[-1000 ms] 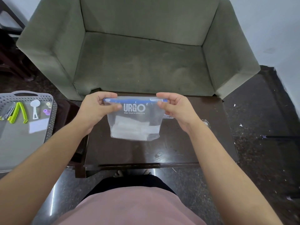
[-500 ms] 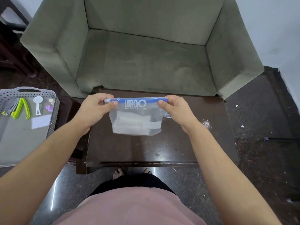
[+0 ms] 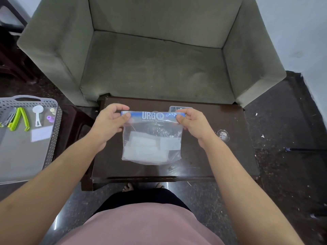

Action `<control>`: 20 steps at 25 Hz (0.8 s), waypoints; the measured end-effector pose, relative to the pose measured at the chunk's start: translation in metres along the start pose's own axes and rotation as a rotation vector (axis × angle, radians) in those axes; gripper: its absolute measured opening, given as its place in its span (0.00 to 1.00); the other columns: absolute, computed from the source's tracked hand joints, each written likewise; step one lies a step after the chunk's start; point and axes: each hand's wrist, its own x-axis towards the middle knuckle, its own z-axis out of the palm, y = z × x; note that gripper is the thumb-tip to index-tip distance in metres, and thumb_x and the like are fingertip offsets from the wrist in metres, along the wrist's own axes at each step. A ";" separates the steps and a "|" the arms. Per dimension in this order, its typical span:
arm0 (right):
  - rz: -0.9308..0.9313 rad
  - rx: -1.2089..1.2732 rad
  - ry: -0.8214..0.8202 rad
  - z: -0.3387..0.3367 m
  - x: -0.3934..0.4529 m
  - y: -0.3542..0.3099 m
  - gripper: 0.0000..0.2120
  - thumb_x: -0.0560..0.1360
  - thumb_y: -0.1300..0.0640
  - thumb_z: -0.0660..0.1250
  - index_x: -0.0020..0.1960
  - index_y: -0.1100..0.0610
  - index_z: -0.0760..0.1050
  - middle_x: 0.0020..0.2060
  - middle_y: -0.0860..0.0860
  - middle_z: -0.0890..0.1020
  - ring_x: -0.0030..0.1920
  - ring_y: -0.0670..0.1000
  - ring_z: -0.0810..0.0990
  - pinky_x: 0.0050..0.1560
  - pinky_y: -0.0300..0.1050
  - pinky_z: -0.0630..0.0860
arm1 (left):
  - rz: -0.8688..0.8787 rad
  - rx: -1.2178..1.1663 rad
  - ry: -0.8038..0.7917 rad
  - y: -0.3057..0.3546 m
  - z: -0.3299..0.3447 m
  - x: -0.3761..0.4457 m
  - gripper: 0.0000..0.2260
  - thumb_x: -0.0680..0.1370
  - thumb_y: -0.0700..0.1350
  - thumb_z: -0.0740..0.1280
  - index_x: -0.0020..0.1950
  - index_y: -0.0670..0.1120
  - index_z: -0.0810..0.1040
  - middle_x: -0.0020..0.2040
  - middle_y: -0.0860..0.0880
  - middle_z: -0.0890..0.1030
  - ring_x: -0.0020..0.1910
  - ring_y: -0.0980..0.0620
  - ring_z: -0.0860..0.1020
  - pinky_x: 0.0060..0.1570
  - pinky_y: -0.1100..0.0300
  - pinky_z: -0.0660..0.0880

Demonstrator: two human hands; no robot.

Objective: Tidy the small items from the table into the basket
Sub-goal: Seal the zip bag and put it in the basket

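Note:
A clear zip bag (image 3: 152, 144) with a blue "URGO" strip hangs over the dark table (image 3: 221, 156); white folded items show inside it. My left hand (image 3: 109, 122) pinches the strip's left end and my right hand (image 3: 193, 123) pinches its right end. The grey perforated basket (image 3: 53, 131) stands to the left of the table, holding green clips (image 3: 18, 119), a white scoop (image 3: 38, 114), small caps and a white card. A small clear suction cup (image 3: 223, 134) lies on the table at the right. A small clear box (image 3: 178, 109) peeks out behind the bag.
A green armchair (image 3: 159, 59) stands right behind the table. Dark speckled floor surrounds the table, with white scraps at the right. A dark stool edge (image 3: 77, 121) sits between basket and table. My bare feet show under the table's near edge.
The bag has turned more upright and hangs longer in view, with both hands still at its top corners. The small clear box behind it has come into sight.

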 end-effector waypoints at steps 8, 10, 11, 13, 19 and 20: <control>0.010 -0.330 0.069 -0.002 0.003 0.022 0.04 0.74 0.56 0.70 0.43 0.47 0.79 0.29 0.44 0.72 0.31 0.44 0.70 0.36 0.40 0.68 | 0.272 0.756 -0.033 -0.029 0.000 0.009 0.08 0.74 0.40 0.69 0.50 0.50 0.83 0.53 0.53 0.80 0.55 0.51 0.77 0.55 0.56 0.71; 0.071 -0.293 0.011 0.002 0.002 0.024 0.06 0.76 0.56 0.67 0.42 0.48 0.76 0.29 0.45 0.79 0.28 0.45 0.74 0.31 0.36 0.69 | 0.326 0.835 0.008 -0.034 0.002 0.009 0.08 0.74 0.40 0.68 0.49 0.51 0.83 0.50 0.52 0.78 0.51 0.49 0.77 0.50 0.52 0.74; 0.124 -0.251 -0.033 0.004 0.001 0.025 0.06 0.77 0.57 0.66 0.42 0.49 0.75 0.32 0.48 0.82 0.27 0.45 0.76 0.29 0.34 0.70 | 0.320 0.846 0.041 -0.037 0.004 0.009 0.09 0.74 0.39 0.67 0.49 0.51 0.82 0.49 0.51 0.76 0.48 0.48 0.77 0.47 0.51 0.75; 0.249 -0.076 -0.109 0.005 -0.001 0.026 0.01 0.76 0.57 0.68 0.46 0.51 0.76 0.41 0.52 0.85 0.33 0.48 0.83 0.32 0.35 0.75 | 0.264 0.790 0.130 -0.038 0.012 0.008 0.10 0.75 0.38 0.65 0.48 0.51 0.81 0.47 0.49 0.72 0.42 0.47 0.76 0.43 0.51 0.75; 0.416 0.299 0.043 0.012 -0.001 0.042 0.08 0.72 0.58 0.74 0.42 0.56 0.74 0.40 0.54 0.84 0.35 0.47 0.84 0.37 0.38 0.79 | -0.180 0.200 0.011 -0.034 0.036 0.006 0.10 0.78 0.41 0.59 0.56 0.52 0.73 0.52 0.47 0.78 0.49 0.50 0.81 0.49 0.51 0.77; 0.437 0.341 0.075 0.013 0.000 0.045 0.09 0.71 0.63 0.73 0.43 0.56 0.73 0.40 0.54 0.83 0.34 0.46 0.84 0.35 0.37 0.78 | -0.289 0.030 -0.049 -0.034 0.039 0.006 0.11 0.78 0.41 0.60 0.59 0.50 0.72 0.56 0.48 0.77 0.54 0.49 0.79 0.52 0.50 0.76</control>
